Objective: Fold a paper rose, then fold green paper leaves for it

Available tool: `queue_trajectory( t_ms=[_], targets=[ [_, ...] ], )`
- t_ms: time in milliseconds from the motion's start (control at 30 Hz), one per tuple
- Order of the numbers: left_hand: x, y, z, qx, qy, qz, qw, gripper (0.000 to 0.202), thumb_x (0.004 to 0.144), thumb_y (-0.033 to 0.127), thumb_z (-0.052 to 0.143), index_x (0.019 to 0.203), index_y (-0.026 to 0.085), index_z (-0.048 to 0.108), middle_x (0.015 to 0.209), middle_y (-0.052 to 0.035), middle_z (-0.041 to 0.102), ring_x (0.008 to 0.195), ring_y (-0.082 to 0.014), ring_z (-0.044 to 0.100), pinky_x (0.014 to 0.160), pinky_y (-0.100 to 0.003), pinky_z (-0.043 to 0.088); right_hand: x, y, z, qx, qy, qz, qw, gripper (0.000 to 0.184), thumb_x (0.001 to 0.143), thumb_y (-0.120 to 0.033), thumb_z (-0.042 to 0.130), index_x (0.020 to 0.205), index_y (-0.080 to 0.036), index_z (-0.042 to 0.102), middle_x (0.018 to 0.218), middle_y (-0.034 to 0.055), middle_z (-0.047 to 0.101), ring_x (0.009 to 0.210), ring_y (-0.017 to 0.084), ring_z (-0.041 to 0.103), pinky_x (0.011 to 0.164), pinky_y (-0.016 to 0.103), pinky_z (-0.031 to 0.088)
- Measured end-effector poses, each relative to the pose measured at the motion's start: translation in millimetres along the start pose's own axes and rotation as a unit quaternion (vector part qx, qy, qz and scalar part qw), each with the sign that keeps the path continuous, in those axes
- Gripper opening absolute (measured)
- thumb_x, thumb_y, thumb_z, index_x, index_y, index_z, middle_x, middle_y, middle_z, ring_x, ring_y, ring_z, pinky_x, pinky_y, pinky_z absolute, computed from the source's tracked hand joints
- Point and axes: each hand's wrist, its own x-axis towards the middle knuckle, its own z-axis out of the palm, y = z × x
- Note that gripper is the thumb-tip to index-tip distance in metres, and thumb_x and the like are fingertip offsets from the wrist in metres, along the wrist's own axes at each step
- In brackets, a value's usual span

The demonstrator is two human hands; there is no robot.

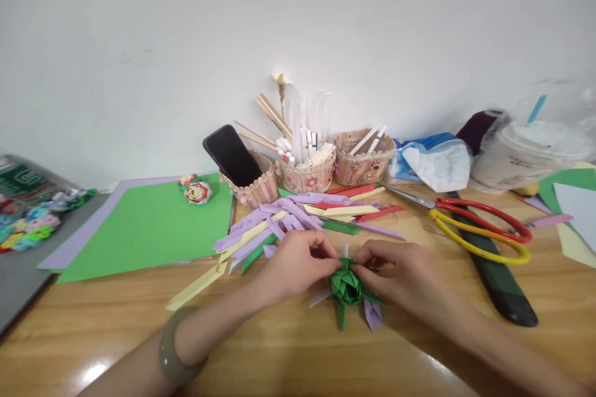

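Note:
A folded paper flower, green with pointed petals, rests low over the table in front of me. Purple and white paper points stick out around its underside. My left hand pinches its upper left edge between thumb and finger. On the other side, my right hand has thumb and fingertips closed on the upper right edge. Just behind my hands lies a pile of folded paper strips in purple, green, cream and red. One cream strip lies apart at the left.
Scissors with red and yellow handles lie across a black cutter at right. Green sheets cover the left. Baskets with pens, sticks and a phone stand by the wall. A lidded cup stands back right.

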Motion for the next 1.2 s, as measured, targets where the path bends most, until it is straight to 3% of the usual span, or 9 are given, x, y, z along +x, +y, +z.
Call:
queue_trajectory(
  t_ms=[233,467,533,633,733,833,900,1033,1200],
  targets=[
    [-10.3,5.4,1.8,0.058,-0.003,0.07,0.996,0.006,0.065,0.012,0.054,0.061,0.016,0.053,0.059,0.0032,0.053,0.058,-0.0094,0.048,0.054,-0.021,0.038,-1.3,-1.5,-2.8,-0.023,-0.006,-0.051,0.998,0.014,0.079,-0.022,0.052,0.069,-0.02,0.06,0.066,0.0012,0.064,0.06,0.015,0.058,0.057,0.027,0.044],
    [-4.8,16.7,-4.8,-0.178,-0.055,0.019,0.982,0.017,0.074,0.028,0.056,0.087,0.016,0.057,0.072,-0.0002,0.058,0.063,-0.011,0.057,0.06,-0.024,0.044,-1.1,-6.4,-12.2,-0.007,0.091,-0.183,0.979,0.012,0.081,-0.016,0.053,0.08,-0.021,0.064,0.086,0.0054,0.067,0.08,0.017,0.061,0.069,0.028,0.049],
    [-3.8,16.5,-4.2,-0.186,-0.062,0.012,0.98,0.021,0.073,0.027,0.059,0.091,0.016,0.058,0.077,-0.0011,0.06,0.066,-0.0112,0.058,0.062,-0.024,0.045,-1.2,-5.1,-13.5,-0.033,0.123,-0.219,0.967,0.013,0.079,-0.013,0.055,0.082,-0.021,0.064,0.087,0.0063,0.066,0.081,0.017,0.061,0.069,0.029,0.049],
    [-5.9,15.4,-1.6,-0.139,-0.053,0.047,0.988,0.013,0.069,0.02,0.063,0.08,0.015,0.061,0.077,-0.0015,0.062,0.069,-0.011,0.057,0.065,-0.024,0.046,-1.5,-2.0,-13.9,-0.069,0.137,-0.243,0.958,0.015,0.079,-0.01,0.055,0.083,-0.022,0.063,0.087,0.0061,0.065,0.081,0.017,0.06,0.068,0.03,0.049],
    [-11.3,15.8,-0.5,-0.016,0.009,0.148,0.989,0.005,0.072,0.02,0.061,0.074,0.015,0.061,0.075,-0.0026,0.062,0.071,-0.0124,0.056,0.063,-0.023,0.045,-1.9,-1.5,-14.8,-0.078,0.169,-0.224,0.957,0.013,0.078,-0.014,0.056,0.084,-0.023,0.061,0.089,0.0058,0.064,0.083,0.018,0.059,0.071,0.032,0.048],
    [-16.1,15.2,-1.1,0.118,0.07,0.286,0.948,0.006,0.078,0.017,0.055,0.078,0.016,0.061,0.079,-0.0043,0.062,0.072,-0.0126,0.056,0.062,-0.023,0.045,-3.4,-5.5,-17.3,-0.05,0.189,-0.159,0.968,0.004,0.08,-0.02,0.055,0.081,-0.022,0.058,0.082,0.0048,0.061,0.078,0.018,0.057,0.067,0.031,0.046],
    [-17.3,13.3,-1.4,0.168,0.096,0.35,0.917,0.008,0.079,0.013,0.052,0.08,0.016,0.06,0.079,-0.0048,0.061,0.072,-0.0123,0.057,0.064,-0.024,0.046,-4.5,-9.3,-18.8,-0.011,0.142,-0.114,0.983,0.011,0.084,-0.025,0.05,0.076,-0.021,0.056,0.073,0.0031,0.059,0.069,0.016,0.055,0.059,0.028,0.044],
    [-16.3,9.2,-0.5,0.215,0.115,0.391,0.888,0.01,0.08,0.011,0.049,0.082,0.017,0.058,0.081,-0.0055,0.061,0.074,-0.0126,0.058,0.065,-0.024,0.047,-4.1,-13.1,-18.4,0.053,0.042,-0.047,0.997,0.026,0.086,-0.035,0.046,0.067,-0.02,0.054,0.062,0.0007,0.055,0.058,0.013,0.049,0.052,0.025,0.038],
    [-16.2,8.3,2.0,0.245,0.114,0.381,0.884,0.014,0.085,0.014,0.043,0.082,0.018,0.056,0.078,-0.0048,0.06,0.071,-0.0126,0.057,0.062,-0.024,0.046,-1.3,-11.2,-16.6,0.092,0.023,-0.013,0.995,0.028,0.084,-0.038,0.048,0.064,-0.019,0.053,0.062,-0.0001,0.054,0.06,0.014,0.049,0.054,0.026,0.038]
  ],
)
